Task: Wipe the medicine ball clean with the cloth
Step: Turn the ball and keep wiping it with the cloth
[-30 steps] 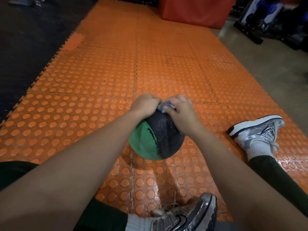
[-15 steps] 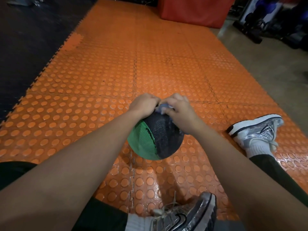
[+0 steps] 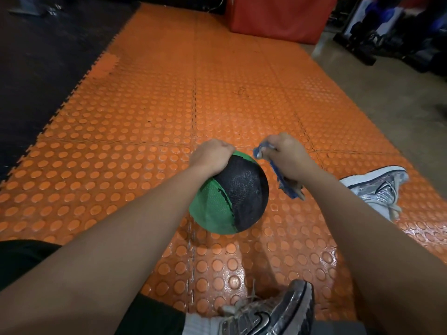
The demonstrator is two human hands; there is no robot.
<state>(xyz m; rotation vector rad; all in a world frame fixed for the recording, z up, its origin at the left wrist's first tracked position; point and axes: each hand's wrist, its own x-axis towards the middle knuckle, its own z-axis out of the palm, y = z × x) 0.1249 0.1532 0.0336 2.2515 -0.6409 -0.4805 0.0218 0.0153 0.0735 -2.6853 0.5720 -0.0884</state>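
Left hand (image 3: 211,154): your fingers grip the ball (image 3: 229,194) top; hold firm.
Right hand (image 3: 287,157): your fist clutches the cloth (image 3: 281,176); press it flat against the ball's side.

One wide-angle view looks from the seated person's head, forward and steeply down along both forearms. The ball (image 3: 229,197) and hands sit close at centre, a shoe (image 3: 271,313) at the bottom edge, the mat (image 3: 150,112) stretching away toward a red pad (image 3: 278,18).
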